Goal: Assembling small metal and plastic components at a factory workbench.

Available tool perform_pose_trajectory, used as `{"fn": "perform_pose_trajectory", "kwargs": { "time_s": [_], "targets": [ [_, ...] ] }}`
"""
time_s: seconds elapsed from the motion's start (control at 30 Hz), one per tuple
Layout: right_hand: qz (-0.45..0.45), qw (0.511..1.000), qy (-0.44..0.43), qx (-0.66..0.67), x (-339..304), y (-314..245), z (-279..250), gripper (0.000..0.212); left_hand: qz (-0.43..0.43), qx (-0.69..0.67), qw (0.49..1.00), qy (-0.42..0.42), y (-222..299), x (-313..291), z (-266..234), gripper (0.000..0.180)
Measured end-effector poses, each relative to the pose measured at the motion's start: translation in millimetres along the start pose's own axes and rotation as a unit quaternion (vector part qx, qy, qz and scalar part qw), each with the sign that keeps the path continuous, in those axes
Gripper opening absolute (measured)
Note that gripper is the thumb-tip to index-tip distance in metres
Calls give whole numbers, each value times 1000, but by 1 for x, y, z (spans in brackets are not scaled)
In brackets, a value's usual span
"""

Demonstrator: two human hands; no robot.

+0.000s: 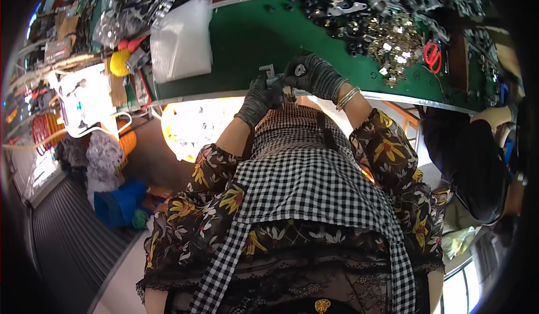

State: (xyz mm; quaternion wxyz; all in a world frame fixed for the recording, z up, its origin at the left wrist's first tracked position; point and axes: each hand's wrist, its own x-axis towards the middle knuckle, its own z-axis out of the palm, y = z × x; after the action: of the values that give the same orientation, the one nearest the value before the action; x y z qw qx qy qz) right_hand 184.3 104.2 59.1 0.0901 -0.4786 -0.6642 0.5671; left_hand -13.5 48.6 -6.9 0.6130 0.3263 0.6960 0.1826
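Both my hands wear dark grey striped gloves and meet at the near edge of the green table [241, 44]. My left hand [259, 99] is closed around a small grey metal fitting [269, 71] whose bent bracket end sticks up past the fingers. Close beside it, my right hand [321, 78] is closed, with a small round silver metal piece [300, 69] showing at its fingers. Just below the fingers a brass-coloured part [289, 94] shows between the hands. How these pieces join is hidden by the gloves.
A stack of translucent plastic bags [182, 39] lies left. Farther right are a heap of small brass pieces [393, 41], dark metal parts [337, 30] and red-handled scissors [432, 57]. A yellow round object [119, 62] sits at left. Another person's dark-clothed leg [471, 168] is at right.
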Motion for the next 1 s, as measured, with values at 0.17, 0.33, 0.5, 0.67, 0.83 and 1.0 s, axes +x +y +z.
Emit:
{"fn": "perform_pose_trajectory", "kwargs": {
  "time_s": [0.17,0.33,0.5,0.67,0.83,1.0],
  "targets": [
    [-22,997,-8,-67,13,-5,23,22,-130,-150,980,-9,-9,-27,-14,60],
    [-15,997,-47,-67,21,-10,32,25,-54,-80,995,-25,-20,-30,-21,59],
    [-33,991,-25,-123,27,-9,45,22,-65,-151,985,-58,-17,-47,-21,58],
    [-10,991,-29,-129,31,-3,49,28,-94,-195,976,-18,4,-58,-19,50],
    [-48,990,-54,-122,35,2,46,28,-97,-163,981,-33,11,-61,-25,42],
    [-70,991,-83,-79,37,6,46,25,-77,-161,982,-63,0,-57,-35,42]
  ]
}}
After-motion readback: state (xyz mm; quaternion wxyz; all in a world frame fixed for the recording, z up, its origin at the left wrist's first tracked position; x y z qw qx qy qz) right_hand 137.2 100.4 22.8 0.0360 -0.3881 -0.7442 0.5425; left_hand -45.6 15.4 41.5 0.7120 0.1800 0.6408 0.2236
